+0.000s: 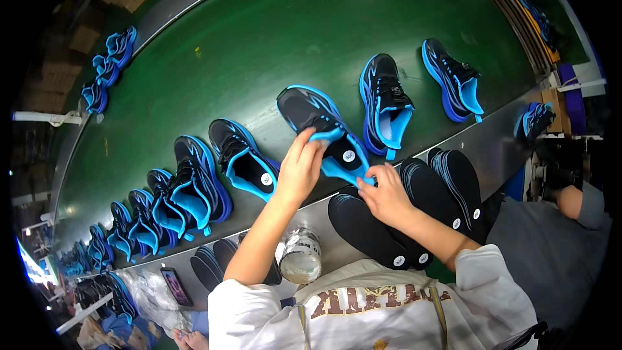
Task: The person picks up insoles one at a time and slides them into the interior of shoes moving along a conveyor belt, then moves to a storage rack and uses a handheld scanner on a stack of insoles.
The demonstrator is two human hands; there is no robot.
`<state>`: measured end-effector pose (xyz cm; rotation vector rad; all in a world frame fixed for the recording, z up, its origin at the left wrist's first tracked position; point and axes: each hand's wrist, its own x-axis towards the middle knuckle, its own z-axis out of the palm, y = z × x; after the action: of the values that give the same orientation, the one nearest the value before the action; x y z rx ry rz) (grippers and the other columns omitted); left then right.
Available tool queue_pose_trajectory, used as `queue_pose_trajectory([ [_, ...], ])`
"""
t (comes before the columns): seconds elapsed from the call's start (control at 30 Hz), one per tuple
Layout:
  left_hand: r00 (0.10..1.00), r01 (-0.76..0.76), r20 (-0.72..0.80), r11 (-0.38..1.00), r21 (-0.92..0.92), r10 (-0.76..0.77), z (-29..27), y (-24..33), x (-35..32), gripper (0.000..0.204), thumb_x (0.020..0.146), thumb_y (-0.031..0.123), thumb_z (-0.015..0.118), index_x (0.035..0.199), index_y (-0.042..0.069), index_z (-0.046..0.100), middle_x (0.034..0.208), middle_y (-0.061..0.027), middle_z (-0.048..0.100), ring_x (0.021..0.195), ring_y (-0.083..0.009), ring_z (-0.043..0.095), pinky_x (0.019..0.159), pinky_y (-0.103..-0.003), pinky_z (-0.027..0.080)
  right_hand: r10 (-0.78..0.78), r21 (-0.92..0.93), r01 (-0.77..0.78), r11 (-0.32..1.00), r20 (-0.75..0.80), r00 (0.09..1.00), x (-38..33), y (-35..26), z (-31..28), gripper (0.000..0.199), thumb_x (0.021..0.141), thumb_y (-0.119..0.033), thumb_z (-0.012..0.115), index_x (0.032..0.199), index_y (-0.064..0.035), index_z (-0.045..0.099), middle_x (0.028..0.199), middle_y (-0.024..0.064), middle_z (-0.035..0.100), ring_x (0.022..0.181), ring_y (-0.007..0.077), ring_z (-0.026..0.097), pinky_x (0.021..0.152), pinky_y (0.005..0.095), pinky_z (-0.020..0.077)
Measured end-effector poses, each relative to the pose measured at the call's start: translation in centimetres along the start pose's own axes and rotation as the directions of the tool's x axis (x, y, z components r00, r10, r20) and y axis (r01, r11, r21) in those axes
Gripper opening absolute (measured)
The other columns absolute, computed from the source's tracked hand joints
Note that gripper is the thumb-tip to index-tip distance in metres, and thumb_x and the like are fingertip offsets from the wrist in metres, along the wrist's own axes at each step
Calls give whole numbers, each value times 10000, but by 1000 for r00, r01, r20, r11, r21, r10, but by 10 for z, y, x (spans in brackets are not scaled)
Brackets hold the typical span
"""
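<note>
Green conveyor belt (272, 32) fills the middle of the view, curving away under the fisheye, and a row of black-and-blue shoes runs along its near edge; both hands are on one of them. That shoe (322, 131) sits tilted at the belt's near edge, toe pointing up and away, its opening turned toward the person; the left hand (299, 170) has its grip narrow, fingertips pinched on the blue collar at the shoe's mouth; the right hand (387, 196) has its grip closed on the heel end, thumb and fingers on the blue rim, so the shoe is held from both sides. Inside the mouth shows a dark insole with a small white round sticker (348, 155). Just left of the held shoe stands a second shoe (244, 157) with the same kind of sticker showing in its opening; just right stands a third shoe (387, 102), and beyond that a fourth (453, 79), each well apart from the hands. Nearer the person runs the grey metal desk (492, 146) along the belt's edge; a fan of black insoles (418, 204) lies on it under and beside the right wrist, white stickers at their heels; a smaller pile of insoles (210, 260) lies to the left. Beside the left forearm stands a clear jar (300, 256) with something white inside. At the far right, another person's arm (570, 201) shows at the frame's edge.
</note>
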<state>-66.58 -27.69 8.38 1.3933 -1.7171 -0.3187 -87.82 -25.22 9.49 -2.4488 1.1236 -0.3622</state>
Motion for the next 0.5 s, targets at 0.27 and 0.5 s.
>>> queue_pose_trajectory([
  [0.27, 990, 58, -139, 956, 286, -19, -43, -42, 32, 103, 759, 49, 617, 833, 7, 559, 861, -146, 620, 699, -272, 601, 612, -336, 480, -5, 36, 9, 999, -119, 993, -33, -27, -25, 366, 751, -218, 618, 1063, -56, 518, 1018, 116, 459, 940, 280, 469, 878, 427, 351],
  [0.5, 948, 192, -203, 949, -248, -245, -63, -37, 106, 115, 700, -60, 482, 669, 14, 400, 927, -146, 602, 687, -199, 565, 611, -307, 464, 141, -80, -138, 987, 21, 990, -128, -39, -22, 601, 553, -403, 750, 990, -59, 523, 986, 107, 447, 937, 288, 441, 793, 414, 349],
])
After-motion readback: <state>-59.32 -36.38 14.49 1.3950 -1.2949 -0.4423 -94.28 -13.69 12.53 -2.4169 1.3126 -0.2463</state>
